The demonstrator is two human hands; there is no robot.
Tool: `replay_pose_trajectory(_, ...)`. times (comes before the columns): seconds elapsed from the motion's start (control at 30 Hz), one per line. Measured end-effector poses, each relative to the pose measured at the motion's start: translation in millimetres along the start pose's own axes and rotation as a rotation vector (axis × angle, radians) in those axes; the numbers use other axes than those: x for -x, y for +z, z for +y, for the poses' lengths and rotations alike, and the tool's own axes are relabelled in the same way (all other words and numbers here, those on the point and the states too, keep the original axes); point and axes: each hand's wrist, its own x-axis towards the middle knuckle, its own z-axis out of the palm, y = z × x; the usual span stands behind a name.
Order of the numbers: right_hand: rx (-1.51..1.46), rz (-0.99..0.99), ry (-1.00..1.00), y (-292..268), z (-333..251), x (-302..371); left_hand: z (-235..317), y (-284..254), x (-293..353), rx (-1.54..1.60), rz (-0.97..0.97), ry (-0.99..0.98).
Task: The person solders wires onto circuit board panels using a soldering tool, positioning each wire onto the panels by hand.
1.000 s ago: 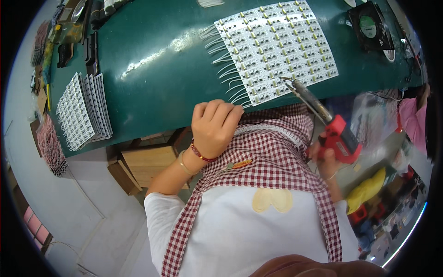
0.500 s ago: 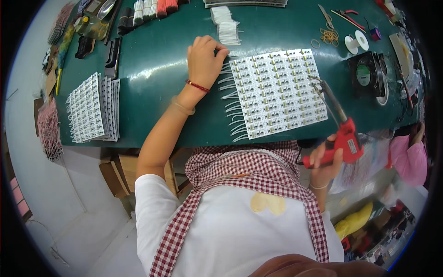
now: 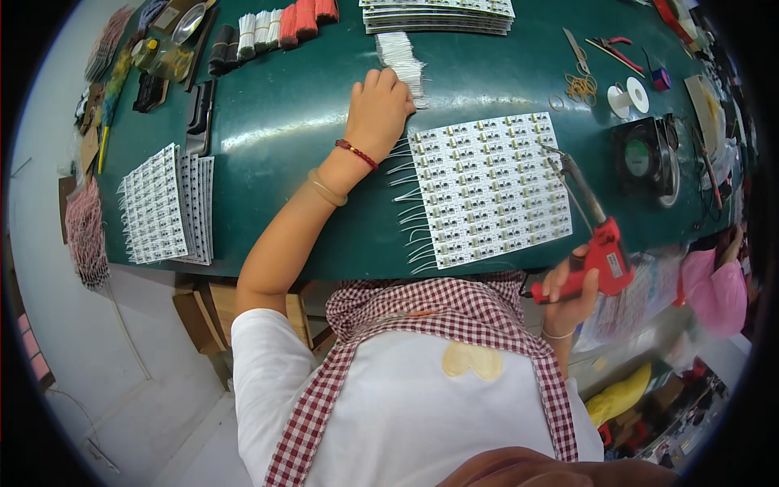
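Observation:
My left hand (image 3: 380, 109) reaches across the table to the near end of a pile of white wires (image 3: 401, 65). Its fingers are curled in and pressed together; whatever they may pinch is hidden. In my right hand (image 3: 573, 290) is a red soldering gun (image 3: 610, 261), held by its handle. The metal tip hangs over the upper right part of a white circuit board panel (image 3: 491, 195) covered in rows of small components. White wires (image 3: 412, 213) stick out along the panel's left edge. I cannot tell whether the tip touches the panel.
More panels (image 3: 158, 207) lean stacked at the left, and a panel stack (image 3: 438, 18) lies at the far edge. Wire bundles (image 3: 272, 28) in black, white and red lie far left. To the right are a white spool (image 3: 621, 101), rubber bands (image 3: 580, 88), pliers (image 3: 621, 40) and a black fan (image 3: 641, 150).
The view has shifted, so the table sits lower in the picture. My left hand has moved a little farther out, up to the wire pile. The soldering gun stays over the panel's right side.

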Motion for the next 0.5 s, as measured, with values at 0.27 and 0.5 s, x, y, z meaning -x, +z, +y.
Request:
replay_pose_trajectory(0.27,0.016,0.081,-0.033,16,1,1,-6,3,1,0.029,-0.011,0.198)
replay_pose_trajectory(0.5,-0.136,-0.055,-0.089,-2,-18,-28,-14,1,-1,0.091,-0.073,0.257)
